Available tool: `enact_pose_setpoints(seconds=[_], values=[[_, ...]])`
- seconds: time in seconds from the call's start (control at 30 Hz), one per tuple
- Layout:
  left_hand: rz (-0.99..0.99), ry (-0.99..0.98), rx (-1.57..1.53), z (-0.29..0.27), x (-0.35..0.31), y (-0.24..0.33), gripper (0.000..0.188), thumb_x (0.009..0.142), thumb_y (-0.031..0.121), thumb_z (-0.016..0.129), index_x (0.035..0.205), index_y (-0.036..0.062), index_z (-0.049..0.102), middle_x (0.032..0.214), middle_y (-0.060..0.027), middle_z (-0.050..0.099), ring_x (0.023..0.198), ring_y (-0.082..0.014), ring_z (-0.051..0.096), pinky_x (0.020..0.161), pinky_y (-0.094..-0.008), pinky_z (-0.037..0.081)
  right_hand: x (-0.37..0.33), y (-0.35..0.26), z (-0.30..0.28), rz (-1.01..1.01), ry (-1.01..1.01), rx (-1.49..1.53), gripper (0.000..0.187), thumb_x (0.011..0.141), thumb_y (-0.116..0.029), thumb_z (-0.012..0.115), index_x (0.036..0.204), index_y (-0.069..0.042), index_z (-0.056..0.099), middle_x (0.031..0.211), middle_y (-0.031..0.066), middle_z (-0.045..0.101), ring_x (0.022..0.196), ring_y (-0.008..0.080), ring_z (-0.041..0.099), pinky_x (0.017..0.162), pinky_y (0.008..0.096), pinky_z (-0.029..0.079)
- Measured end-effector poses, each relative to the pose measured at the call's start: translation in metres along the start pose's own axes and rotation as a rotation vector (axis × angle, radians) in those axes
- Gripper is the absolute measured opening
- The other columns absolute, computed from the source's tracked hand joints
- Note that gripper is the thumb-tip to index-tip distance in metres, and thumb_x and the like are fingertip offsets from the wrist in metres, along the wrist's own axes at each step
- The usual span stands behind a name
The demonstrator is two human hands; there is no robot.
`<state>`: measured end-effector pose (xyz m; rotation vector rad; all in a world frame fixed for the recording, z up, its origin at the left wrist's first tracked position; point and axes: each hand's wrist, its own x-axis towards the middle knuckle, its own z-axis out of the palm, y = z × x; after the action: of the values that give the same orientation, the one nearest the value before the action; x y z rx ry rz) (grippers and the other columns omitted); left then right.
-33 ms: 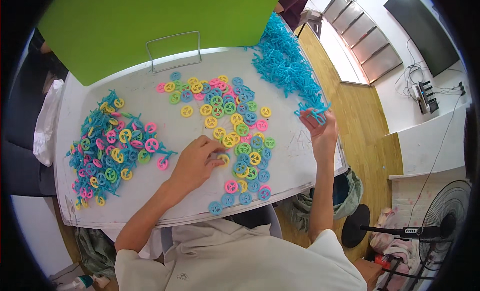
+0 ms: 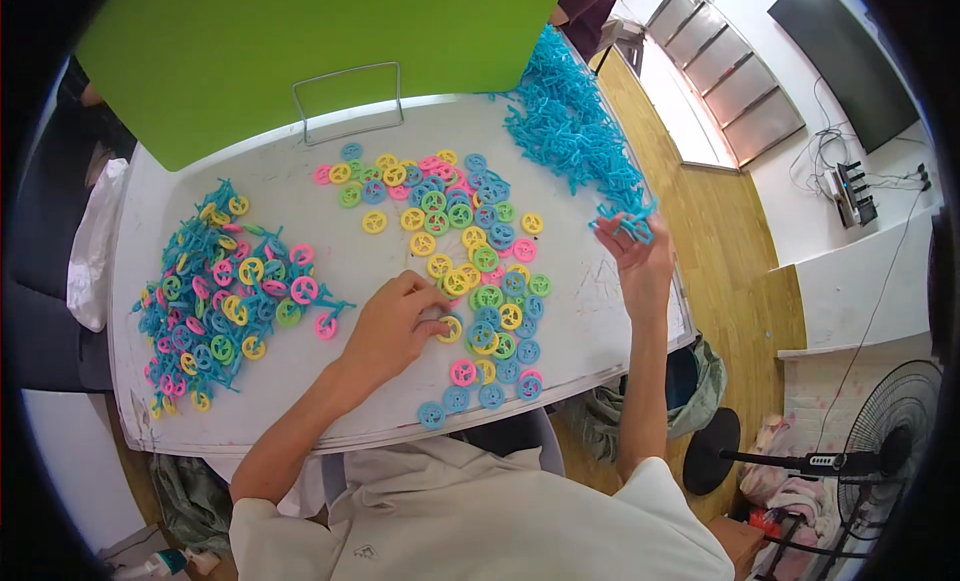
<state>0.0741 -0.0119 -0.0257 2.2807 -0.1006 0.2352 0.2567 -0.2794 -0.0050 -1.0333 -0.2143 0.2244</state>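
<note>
My left hand (image 2: 398, 326) is closed in a pinch on a small yellow plastic wheel (image 2: 452, 329), just above the tabletop. To its right spreads a loose scatter of spoked wheels (image 2: 487, 296) in yellow, blue, green and pink. Over at the table's right edge, my right hand (image 2: 640, 256) has its fingers curled around a blue branched plastic piece (image 2: 632, 227). That hand is at the near end of a long heap of similar blue pieces (image 2: 570, 121). On the left side lies a pile of blue pieces with wheels on them (image 2: 215, 301).
A green panel (image 2: 320, 61) with a bent wire stand (image 2: 346, 103) rises at the back of the white table (image 2: 300, 401). A standing fan (image 2: 885, 451) is at the lower right. Part of another person (image 2: 588, 11) shows behind the heap.
The yellow wheel at my left fingertips has shifted slightly down and shows more of its face. My right fingers and the blue piece have moved a little.
</note>
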Motion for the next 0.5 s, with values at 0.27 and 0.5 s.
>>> enact_pose_setpoints(seconds=[0.27, 0.5], values=[[-0.292, -0.023, -0.329, -0.005, 0.004, 0.004, 0.014, 0.081, 0.001, 0.067, 0.094, 0.0017, 0.061, 0.084, -0.0074, 0.062, 0.076, -0.0165, 0.061, 0.067, -0.0283, 0.049, 0.005, 0.013, 0.057, 0.13, -0.062, -0.172, 0.031, 0.09, -0.004, 0.059, 0.12, -0.003, 0.049, 0.091, 0.0038, 0.062, 0.083, 0.0176, 0.066, 0.077, 0.0294, 0.055], [-0.408, 0.193, -0.886, -0.031, 0.012, 0.006, 0.016, 0.094, 0.012, 0.055, 0.106, 0.0021, 0.058, 0.093, -0.0027, 0.062, 0.085, -0.0103, 0.06, 0.07, -0.0254, 0.05, -0.012, 0.043, 0.096, 0.194, -0.409, -0.555, 0.02, 0.085, 0.001, 0.065, 0.105, 0.004, 0.062, 0.093, 0.0084, 0.068, 0.088, 0.0122, 0.065, 0.078, 0.0243, 0.053]])
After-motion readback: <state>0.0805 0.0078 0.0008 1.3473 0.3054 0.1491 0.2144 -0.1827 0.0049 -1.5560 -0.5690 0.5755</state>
